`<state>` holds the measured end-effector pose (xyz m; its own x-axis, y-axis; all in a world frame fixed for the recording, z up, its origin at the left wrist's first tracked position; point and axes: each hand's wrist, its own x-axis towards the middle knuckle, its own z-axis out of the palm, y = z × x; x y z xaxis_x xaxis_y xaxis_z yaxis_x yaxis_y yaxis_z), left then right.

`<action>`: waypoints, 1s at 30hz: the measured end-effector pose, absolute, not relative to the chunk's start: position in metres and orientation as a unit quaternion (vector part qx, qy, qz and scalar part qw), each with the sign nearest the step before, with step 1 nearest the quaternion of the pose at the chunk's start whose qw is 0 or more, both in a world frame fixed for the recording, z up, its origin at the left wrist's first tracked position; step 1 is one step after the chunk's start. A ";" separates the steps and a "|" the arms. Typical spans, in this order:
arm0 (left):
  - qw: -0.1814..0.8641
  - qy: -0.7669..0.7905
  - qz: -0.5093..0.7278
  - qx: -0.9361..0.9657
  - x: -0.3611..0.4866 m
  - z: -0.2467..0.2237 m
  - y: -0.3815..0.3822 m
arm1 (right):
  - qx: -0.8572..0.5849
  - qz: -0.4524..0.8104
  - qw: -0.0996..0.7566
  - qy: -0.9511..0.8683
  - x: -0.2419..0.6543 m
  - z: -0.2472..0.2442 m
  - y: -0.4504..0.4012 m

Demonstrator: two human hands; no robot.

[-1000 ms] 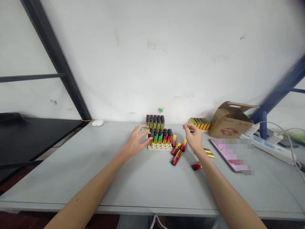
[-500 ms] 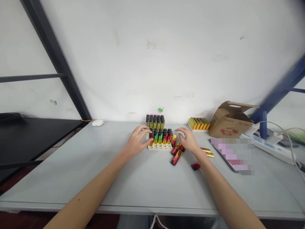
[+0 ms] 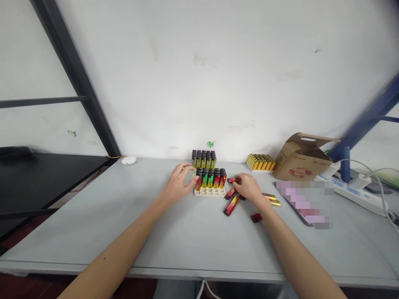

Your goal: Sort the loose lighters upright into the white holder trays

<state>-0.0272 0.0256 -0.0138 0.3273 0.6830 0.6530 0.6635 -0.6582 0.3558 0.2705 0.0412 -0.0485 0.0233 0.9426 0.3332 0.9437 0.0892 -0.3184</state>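
My left hand (image 3: 180, 182) is at the left end of a white slotted rack (image 3: 209, 192), thumb and forefinger apart beside its leftmost lighters; whether they touch cannot be told. Black-topped lighters stand upright in this rack, among them a green lighter (image 3: 204, 181) and a red lighter (image 3: 222, 181). To the right of the rack, my right hand (image 3: 248, 187) has its fingers closed on a red lighter (image 3: 232, 180) that points left. Loose red-and-yellow lighters (image 3: 231, 206) lie just below that hand. Another red lighter (image 3: 256, 217) is partly covered by my right forearm.
Behind the rack stands a block of yellow lighters (image 3: 203, 159). Farther right are a tray of gold cylinders (image 3: 261, 162), an open cardboard box (image 3: 304, 166), a blurred phone-like slab (image 3: 294, 199) and a white power strip (image 3: 352, 192). A white case (image 3: 129, 160) sits far left.
My right hand has moved down a little and closed on the red lighter, which has turned from near upright to lying sideways. My left hand stays about where it was.
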 end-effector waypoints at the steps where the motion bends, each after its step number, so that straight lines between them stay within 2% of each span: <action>1: 0.013 0.414 0.406 0.814 -0.027 -0.014 0.025 | -0.680 0.005 0.245 -0.691 0.270 -0.049 0.041; 8: 0.025 0.418 0.402 0.815 -0.027 -0.013 0.025 | -0.650 0.098 0.320 -0.682 0.269 -0.054 0.044; 13: 0.029 0.421 0.402 0.813 -0.029 -0.014 0.026 | -0.609 0.088 0.448 -0.648 0.267 -0.049 0.048; 17: 0.033 0.425 0.400 0.811 -0.030 -0.015 0.027 | -0.523 0.269 0.583 -0.560 0.257 -0.034 0.044; 19: 0.034 0.425 0.401 0.811 -0.030 -0.016 0.027 | -0.471 0.345 0.623 -0.520 0.250 -0.025 0.039; 23: 0.037 0.428 0.401 0.809 -0.030 -0.016 0.027 | -0.407 0.448 0.634 -0.481 0.239 -0.013 0.028; 27: 0.039 0.432 0.403 0.806 -0.030 -0.014 0.026 | -0.350 0.583 0.593 -0.432 0.236 -0.006 0.022; 30: 0.042 0.434 0.400 0.806 -0.029 -0.014 0.025 | -0.343 0.634 0.573 -0.391 0.237 -0.004 0.020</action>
<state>-0.0289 0.0252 -0.0136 0.3033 0.7330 0.6089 0.6652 -0.6204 0.4155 0.2372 0.0203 -0.0041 -0.1088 0.9940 0.0138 -0.4581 -0.0378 -0.8881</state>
